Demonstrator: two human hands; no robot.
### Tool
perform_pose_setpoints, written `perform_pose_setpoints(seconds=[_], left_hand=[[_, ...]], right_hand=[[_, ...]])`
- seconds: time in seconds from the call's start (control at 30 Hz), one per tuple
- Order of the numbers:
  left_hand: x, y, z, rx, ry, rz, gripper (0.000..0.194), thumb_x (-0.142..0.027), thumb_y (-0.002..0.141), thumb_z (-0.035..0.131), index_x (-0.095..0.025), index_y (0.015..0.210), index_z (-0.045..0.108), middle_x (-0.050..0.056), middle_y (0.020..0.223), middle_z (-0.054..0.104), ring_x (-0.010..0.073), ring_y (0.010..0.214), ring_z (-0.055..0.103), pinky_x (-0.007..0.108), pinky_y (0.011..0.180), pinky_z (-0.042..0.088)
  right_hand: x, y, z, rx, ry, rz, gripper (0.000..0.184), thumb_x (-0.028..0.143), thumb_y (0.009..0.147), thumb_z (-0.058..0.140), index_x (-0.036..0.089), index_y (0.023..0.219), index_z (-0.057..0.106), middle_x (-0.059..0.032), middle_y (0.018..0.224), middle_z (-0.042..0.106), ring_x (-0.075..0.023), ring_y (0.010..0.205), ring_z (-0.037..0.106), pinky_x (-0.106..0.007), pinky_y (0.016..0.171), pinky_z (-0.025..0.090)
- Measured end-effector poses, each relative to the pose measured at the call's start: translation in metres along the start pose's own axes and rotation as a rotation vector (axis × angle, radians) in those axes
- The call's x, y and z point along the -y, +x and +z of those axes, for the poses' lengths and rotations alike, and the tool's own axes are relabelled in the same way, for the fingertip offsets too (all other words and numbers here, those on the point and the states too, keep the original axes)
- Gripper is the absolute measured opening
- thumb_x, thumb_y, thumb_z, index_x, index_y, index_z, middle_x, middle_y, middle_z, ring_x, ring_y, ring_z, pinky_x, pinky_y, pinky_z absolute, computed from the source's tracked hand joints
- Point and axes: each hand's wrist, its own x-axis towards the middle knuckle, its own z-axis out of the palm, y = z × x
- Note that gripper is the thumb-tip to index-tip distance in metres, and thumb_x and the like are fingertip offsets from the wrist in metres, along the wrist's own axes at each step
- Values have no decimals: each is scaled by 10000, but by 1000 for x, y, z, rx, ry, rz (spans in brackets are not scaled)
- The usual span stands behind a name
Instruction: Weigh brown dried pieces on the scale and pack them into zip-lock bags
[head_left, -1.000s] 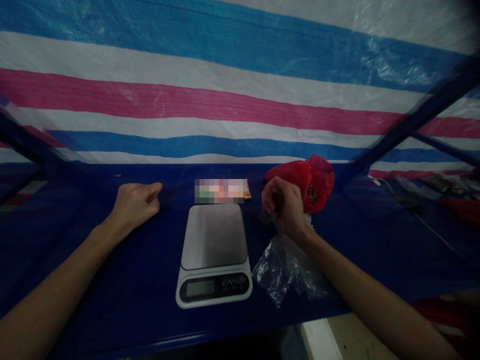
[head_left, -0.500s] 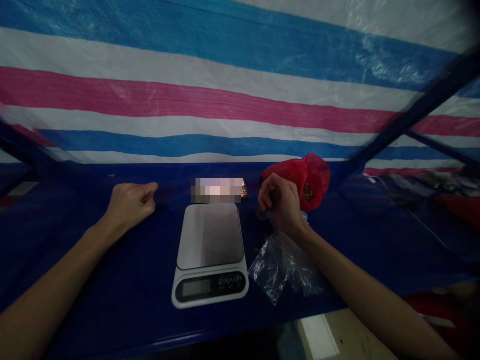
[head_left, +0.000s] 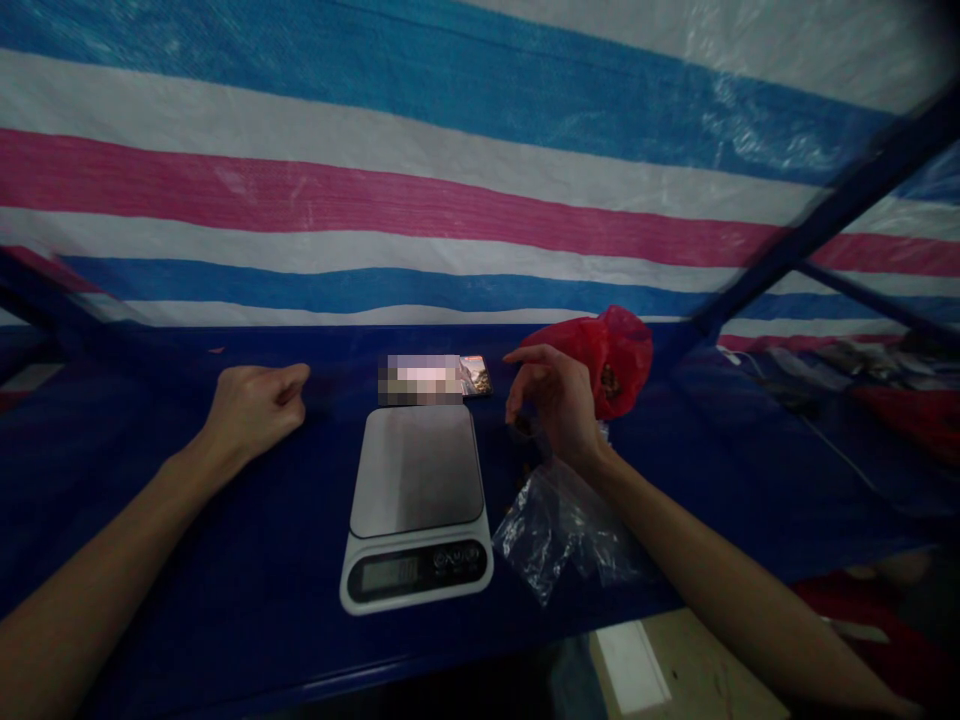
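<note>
My left hand (head_left: 253, 410) rests on the dark blue table as a loose fist, left of the white kitchen scale (head_left: 416, 505). My right hand (head_left: 553, 400) hovers just right of the scale's far corner, fingers spread and curled, with nothing visible in them. A red plastic bag (head_left: 615, 355) with brown bits inside lies just behind that hand. Clear small plastic bags (head_left: 551, 525) lie under my right forearm beside the scale. The scale's steel platform carries nothing.
A flat packet (head_left: 474, 375) lies behind the scale. A striped blue, white and pink tarp (head_left: 450, 200) hangs as the back wall. Blue frame bars (head_left: 825, 215) cross at the right. Cables and clutter (head_left: 862, 370) sit far right. The table's front edge (head_left: 375, 680) runs below.
My right hand has opened from a closed grip and lifted slightly left; a small thing it held is no longer seen. The left hand stays put.
</note>
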Motion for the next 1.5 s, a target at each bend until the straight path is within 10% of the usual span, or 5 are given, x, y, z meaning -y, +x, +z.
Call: perform_pose_setpoints(seconds=[0.23,0.5,0.77,1.5], left_hand=[[-1,-1,-2,-11,-16,-3,205,-207,639,482,-217,518,317,-23,458,322,125,492,307,299,578,247],[-4,-1,-4,-24,-25,25,214,-200,654,491,-211,509,333,-28,453,321,118,488,300,294,570,232],[-9,-2,-2,-6,-38,47,212,-176,663,480,-220,523,329,-25,474,321,122,484,304,313,585,241],[2,-1,5,-65,-70,51,197,-135,625,493,-211,525,340,-34,470,331,123,464,345,301,576,229]], right_hand=[[44,-3,-6,43,-354,-163,309,452,979,629,196,861,757,-11,641,647,-129,524,564,-260,503,424],[51,-100,-26,679,-1170,-254,242,174,1020,550,224,1172,732,-86,1015,716,-213,898,674,-352,768,551],[10,-112,-22,251,-1303,-366,188,203,1024,581,199,1158,713,-123,1070,722,-254,936,707,-407,795,624],[3,-80,-15,611,-1602,-481,252,2,926,591,155,1105,682,-111,1042,700,-266,939,673,-419,873,587]])
